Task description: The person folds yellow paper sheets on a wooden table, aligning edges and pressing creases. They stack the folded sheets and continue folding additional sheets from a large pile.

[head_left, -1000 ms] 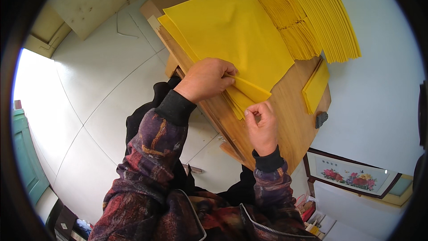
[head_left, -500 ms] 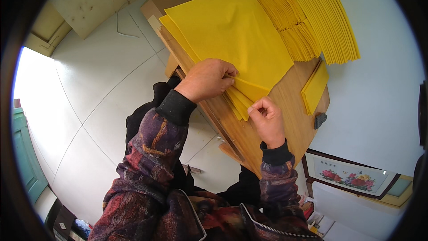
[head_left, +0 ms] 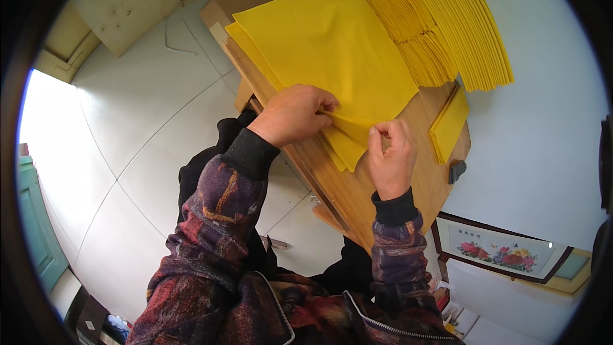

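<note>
Yellow cloth (head_left: 332, 45), spread and apparently unfinished, is pinched by left hand (head_left: 295, 114) and right hand (head_left: 393, 158) (folded stack (head_left: 463, 25) seemingly done).

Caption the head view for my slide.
Left hand and right hand at the near end of a yellow sheet on a wooden table, yellow stacks beyond.

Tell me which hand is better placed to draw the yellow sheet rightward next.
Probably the right hand: it is at the edge of the yellow sheet, while the left hand is farther left.

Right fingers (head_left: 387, 130): contact with yellow sheet (head_left: 332, 57) unclear; jacket (head_left: 204, 275) cut off below.
</note>
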{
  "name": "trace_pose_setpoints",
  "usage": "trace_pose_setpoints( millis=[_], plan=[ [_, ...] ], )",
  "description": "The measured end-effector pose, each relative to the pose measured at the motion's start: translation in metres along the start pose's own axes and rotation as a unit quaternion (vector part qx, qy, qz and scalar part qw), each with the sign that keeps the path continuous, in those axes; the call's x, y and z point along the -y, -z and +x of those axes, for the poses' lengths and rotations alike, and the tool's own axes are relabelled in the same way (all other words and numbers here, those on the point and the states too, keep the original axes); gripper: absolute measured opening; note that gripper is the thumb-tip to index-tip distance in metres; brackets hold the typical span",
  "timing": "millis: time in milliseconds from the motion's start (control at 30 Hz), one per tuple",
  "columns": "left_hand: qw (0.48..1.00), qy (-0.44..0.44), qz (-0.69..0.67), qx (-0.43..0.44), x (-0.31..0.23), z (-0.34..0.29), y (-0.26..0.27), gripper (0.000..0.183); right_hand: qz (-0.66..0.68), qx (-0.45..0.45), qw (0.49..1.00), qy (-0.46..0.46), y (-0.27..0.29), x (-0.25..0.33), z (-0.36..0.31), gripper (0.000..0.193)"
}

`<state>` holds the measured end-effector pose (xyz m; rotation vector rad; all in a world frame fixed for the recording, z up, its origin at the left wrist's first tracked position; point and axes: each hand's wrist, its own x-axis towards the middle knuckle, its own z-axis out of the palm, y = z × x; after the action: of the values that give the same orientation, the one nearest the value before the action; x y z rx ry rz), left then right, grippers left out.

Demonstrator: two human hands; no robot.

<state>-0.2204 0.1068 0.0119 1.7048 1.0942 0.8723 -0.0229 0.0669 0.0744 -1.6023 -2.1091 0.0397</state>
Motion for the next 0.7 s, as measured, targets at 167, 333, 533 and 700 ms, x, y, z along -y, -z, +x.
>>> trace_pose_setpoints(
  millis=[167, 333, 533, 700],
  plan=[
    [1.000, 0.019, -0.011, -0.005, 0.004, 0.002, -0.004, 0.024, 0.022, 0.024, 0.999, -0.001, 0.009, 0.017, -0.031, 0.007],
    [1.000, 0.012, -0.012, -0.007, 0.005, 0.002, -0.005, 0.025, 0.012, 0.074, 0.997, 0.009, -0.007, 0.017, -0.050, 0.005],
    [1.000, 0.009, -0.002, -0.004, 0.003, 0.002, -0.002, 0.027, 0.086, 0.094, 0.990, -0.066, -0.010, 0.009, -0.048, 0.006],
    [1.000, 0.023, -0.006, 0.006, 0.000, 0.001, 0.001, 0.027, 0.163, 0.107, 0.975, -0.108, -0.011, 0.006, -0.042, 0.008]
  ],
)
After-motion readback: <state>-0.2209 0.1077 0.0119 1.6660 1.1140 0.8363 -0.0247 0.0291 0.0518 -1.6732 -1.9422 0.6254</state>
